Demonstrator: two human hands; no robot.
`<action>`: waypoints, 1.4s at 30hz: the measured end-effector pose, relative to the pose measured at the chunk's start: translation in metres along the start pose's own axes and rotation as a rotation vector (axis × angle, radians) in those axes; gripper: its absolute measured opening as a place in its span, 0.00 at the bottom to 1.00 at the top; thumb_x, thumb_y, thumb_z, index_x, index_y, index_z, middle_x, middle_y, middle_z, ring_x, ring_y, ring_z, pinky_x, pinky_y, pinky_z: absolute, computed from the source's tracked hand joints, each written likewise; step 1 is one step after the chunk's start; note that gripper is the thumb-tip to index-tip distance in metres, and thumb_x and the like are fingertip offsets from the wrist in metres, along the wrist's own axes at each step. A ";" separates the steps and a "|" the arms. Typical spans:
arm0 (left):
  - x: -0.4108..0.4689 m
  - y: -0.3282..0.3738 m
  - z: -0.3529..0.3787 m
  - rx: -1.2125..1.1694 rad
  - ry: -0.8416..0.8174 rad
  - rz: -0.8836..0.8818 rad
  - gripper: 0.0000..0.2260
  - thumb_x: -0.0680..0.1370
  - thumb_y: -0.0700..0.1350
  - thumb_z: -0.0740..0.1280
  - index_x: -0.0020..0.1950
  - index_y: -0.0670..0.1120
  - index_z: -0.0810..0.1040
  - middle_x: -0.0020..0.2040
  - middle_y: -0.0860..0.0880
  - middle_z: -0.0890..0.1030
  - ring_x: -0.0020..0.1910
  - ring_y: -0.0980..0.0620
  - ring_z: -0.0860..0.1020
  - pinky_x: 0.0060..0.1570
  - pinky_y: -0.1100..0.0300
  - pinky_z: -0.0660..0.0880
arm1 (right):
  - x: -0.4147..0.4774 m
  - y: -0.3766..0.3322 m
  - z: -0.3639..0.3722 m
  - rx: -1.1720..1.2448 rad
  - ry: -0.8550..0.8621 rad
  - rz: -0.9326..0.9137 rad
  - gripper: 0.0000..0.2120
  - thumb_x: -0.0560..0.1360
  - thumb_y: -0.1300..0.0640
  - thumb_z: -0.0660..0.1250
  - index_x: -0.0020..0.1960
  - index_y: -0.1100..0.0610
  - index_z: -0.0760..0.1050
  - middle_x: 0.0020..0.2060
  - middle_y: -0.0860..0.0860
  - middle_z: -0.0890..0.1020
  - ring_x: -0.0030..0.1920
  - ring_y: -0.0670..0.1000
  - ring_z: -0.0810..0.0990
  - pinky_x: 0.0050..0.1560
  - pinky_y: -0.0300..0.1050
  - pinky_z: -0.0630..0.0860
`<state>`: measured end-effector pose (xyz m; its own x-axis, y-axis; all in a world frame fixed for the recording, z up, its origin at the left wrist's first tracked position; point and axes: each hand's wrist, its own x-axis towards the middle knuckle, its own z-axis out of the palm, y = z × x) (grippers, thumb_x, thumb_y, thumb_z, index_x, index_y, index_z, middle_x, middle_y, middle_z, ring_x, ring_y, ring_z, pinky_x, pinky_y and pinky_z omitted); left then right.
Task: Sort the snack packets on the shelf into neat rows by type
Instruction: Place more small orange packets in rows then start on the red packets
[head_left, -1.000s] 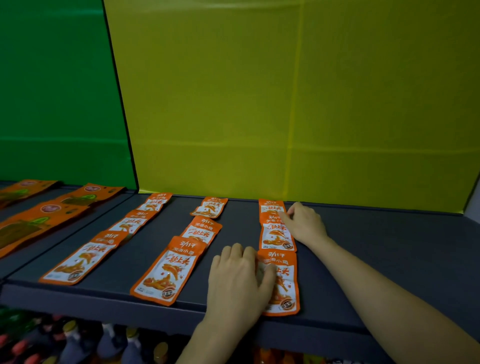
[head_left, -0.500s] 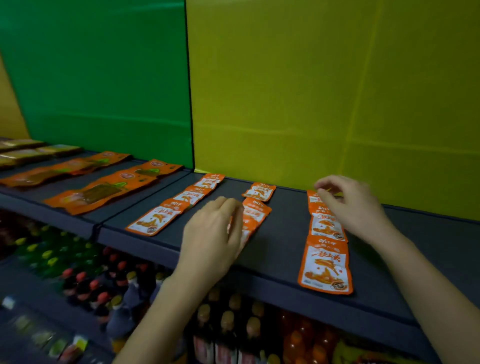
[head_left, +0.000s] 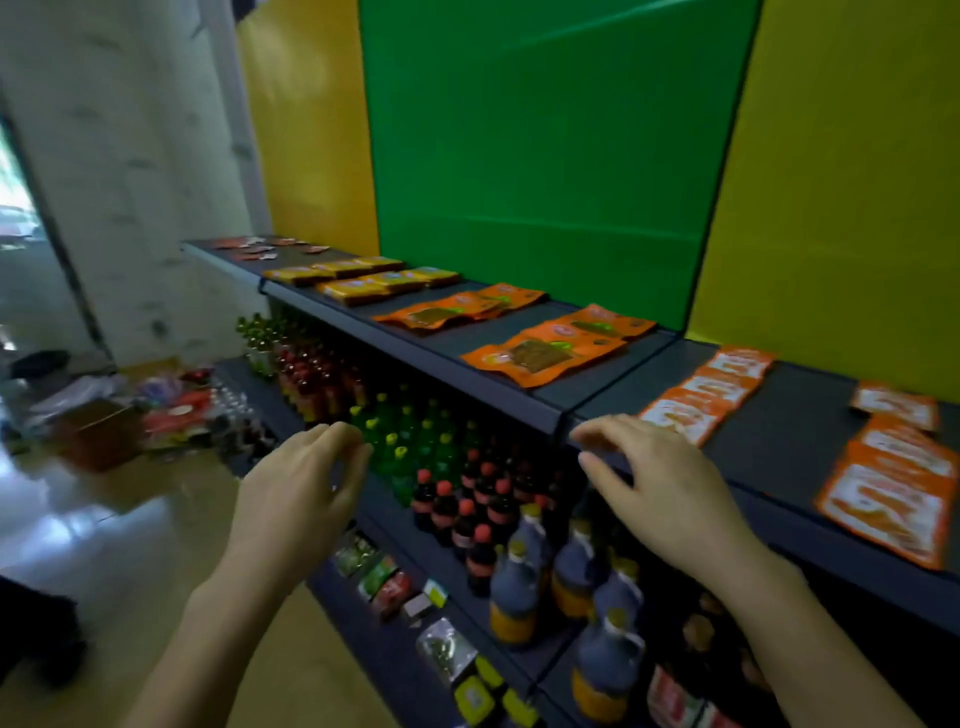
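A dark shelf (head_left: 524, 402) carries rows of flat snack packets. Small orange-and-white packets (head_left: 706, 395) lie in a row at the right, with more of them (head_left: 893, 488) at the far right. Larger orange packets with green windows (head_left: 545, 353) form two rows under the green panel. Yellow packets (head_left: 363, 283) lie further left, and small red packets (head_left: 260, 247) sit at the shelf's far end. My left hand (head_left: 296, 499) hovers in front of the shelf, fingers curled apart and holding nothing. My right hand (head_left: 660, 493) is spread open at the shelf's front edge, also holding nothing.
Below the top shelf stand several bottles with red caps (head_left: 467, 499), green bottles (head_left: 400, 441) and dark bottles with yellow labels (head_left: 519, 582). Small packets (head_left: 384, 582) lie on the lower ledge. Boxes and bags (head_left: 130, 415) clutter the floor at left.
The view has swung left along the shelf. Both hands have come off the small orange packets and now hover in front of the shelf edge, holding nothing.
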<state>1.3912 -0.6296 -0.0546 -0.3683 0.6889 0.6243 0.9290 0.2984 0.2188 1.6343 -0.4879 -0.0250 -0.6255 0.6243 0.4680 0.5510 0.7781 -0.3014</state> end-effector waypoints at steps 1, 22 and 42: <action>-0.008 -0.025 -0.006 0.030 -0.020 -0.041 0.10 0.76 0.51 0.62 0.44 0.47 0.78 0.37 0.50 0.79 0.36 0.47 0.78 0.29 0.60 0.68 | 0.008 -0.016 0.022 0.027 -0.032 -0.016 0.12 0.78 0.48 0.58 0.60 0.44 0.71 0.57 0.40 0.76 0.59 0.44 0.74 0.55 0.43 0.74; 0.039 -0.314 0.042 0.280 -0.142 -0.403 0.08 0.76 0.50 0.65 0.48 0.48 0.79 0.41 0.52 0.82 0.40 0.50 0.79 0.33 0.59 0.73 | 0.226 -0.161 0.292 0.132 -0.279 -0.122 0.13 0.80 0.50 0.55 0.63 0.45 0.70 0.60 0.40 0.75 0.61 0.44 0.72 0.51 0.38 0.69; 0.221 -0.593 0.133 0.261 -0.215 -0.534 0.13 0.78 0.57 0.56 0.57 0.55 0.74 0.46 0.58 0.78 0.44 0.60 0.76 0.42 0.67 0.74 | 0.514 -0.270 0.502 0.144 -0.394 -0.226 0.13 0.79 0.46 0.55 0.62 0.44 0.69 0.59 0.39 0.75 0.59 0.43 0.74 0.48 0.38 0.69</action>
<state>0.7544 -0.5661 -0.1463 -0.8030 0.5098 0.3088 0.5858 0.7704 0.2515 0.8866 -0.3424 -0.1204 -0.8980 0.3953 0.1932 0.3120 0.8818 -0.3537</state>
